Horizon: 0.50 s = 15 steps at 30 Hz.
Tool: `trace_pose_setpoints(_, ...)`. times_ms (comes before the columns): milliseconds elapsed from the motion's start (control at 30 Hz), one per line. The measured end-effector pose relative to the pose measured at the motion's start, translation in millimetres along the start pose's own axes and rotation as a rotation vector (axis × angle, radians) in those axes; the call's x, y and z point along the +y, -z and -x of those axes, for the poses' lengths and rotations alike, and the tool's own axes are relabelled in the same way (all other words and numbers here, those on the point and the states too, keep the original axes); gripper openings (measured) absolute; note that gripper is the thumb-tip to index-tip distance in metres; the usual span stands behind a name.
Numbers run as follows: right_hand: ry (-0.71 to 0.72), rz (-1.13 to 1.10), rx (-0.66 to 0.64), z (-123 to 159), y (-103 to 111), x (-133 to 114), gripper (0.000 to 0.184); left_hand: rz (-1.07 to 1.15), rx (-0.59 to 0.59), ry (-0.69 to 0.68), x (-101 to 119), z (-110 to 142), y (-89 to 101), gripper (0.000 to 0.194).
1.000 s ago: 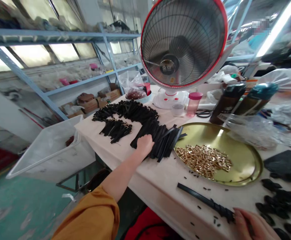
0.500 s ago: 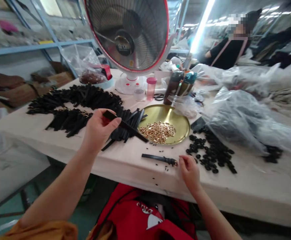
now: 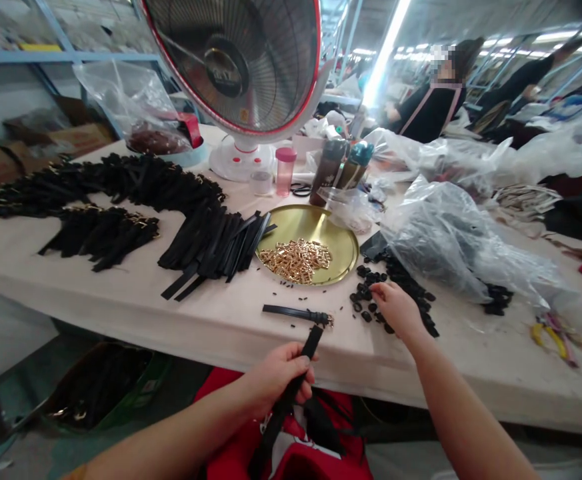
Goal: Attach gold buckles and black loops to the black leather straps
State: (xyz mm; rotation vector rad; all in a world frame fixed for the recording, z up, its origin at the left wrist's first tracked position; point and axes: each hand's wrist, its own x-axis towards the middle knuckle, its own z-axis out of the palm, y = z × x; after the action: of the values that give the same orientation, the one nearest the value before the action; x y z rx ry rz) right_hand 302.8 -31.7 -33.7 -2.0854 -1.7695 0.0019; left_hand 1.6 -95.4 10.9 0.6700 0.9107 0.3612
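Note:
My left hand (image 3: pixel 279 375) is closed round a black strap (image 3: pixel 309 344), held upright at the table's near edge above my red lap. My right hand (image 3: pixel 395 305) reaches into a pile of small black oval pieces (image 3: pixel 401 287), fingers curled over them; I cannot make out what they hold. Another black strap with a gold end (image 3: pixel 297 313) lies flat on the table between my hands. Behind it a brass tray (image 3: pixel 335 240) holds several gold metal clips (image 3: pixel 297 258). Left of the tray lie heaps of black straps (image 3: pixel 205 237).
A red-rimmed fan heater (image 3: pixel 241 60) stands at the back, with a pink cup (image 3: pixel 285 171) and bottles (image 3: pixel 341 171) beside it. Crumpled clear plastic bags (image 3: pixel 451 233) cover the right side. Pliers (image 3: pixel 551 335) lie far right. A person in dark clothes (image 3: pixel 431 100) works at another table.
My left hand lifted one strap off the heap and brought it down to the near edge. My right hand moved from the lying strap to the black oval pieces. The view swung right.

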Motion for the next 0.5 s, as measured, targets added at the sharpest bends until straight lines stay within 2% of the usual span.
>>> trace_pose_setpoints(167,0.059,0.135,-0.152,-16,-2,4,0.018,0.155,-0.023,-0.012,40,-13,-7.4,0.023)
trace_pose_setpoints(300,0.102,0.291,-0.221,-25,-5,8,0.015,0.258,-0.072,0.023,54,-22,-12.4,0.025)
trace_pose_setpoints(400,0.085,0.238,-0.145,-26,-1,13,0.012,0.327,-0.099,0.047,57,-24,-10.5,0.025)
trace_pose_setpoints(500,-0.01,0.07,0.028,-16,9,13,0.017,0.375,-0.114,0.067,59,-22,-7.0,0.025)
